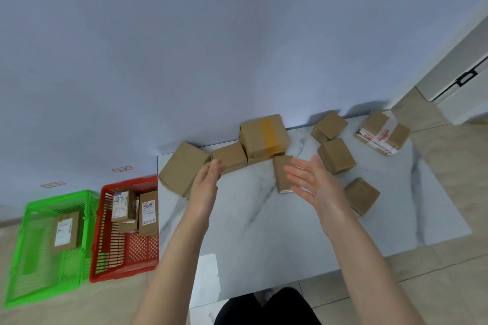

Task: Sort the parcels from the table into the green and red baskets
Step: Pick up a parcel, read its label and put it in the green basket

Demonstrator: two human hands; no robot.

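On my feed the person's left hand (205,187) and right hand (315,186) are both bare, and the forearms (182,245) are uncovered all the way down to the lower edge of the frame. Between the arms at the bottom I see a plain black garment (266,307). It is probably trousers, though the wide lens warps it too much for me to be sure.

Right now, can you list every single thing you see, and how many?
Table parcels: eight, brown, spread over the table's far half.
Table: one, white marbled, centre.
Green basket: one, green, on the floor far left; one labelled parcel inside.
Red basket: one, red, between green basket and table; at least three brown boxes inside.
Left hand: one, open, over the table.
Right hand: one, open, over the table.
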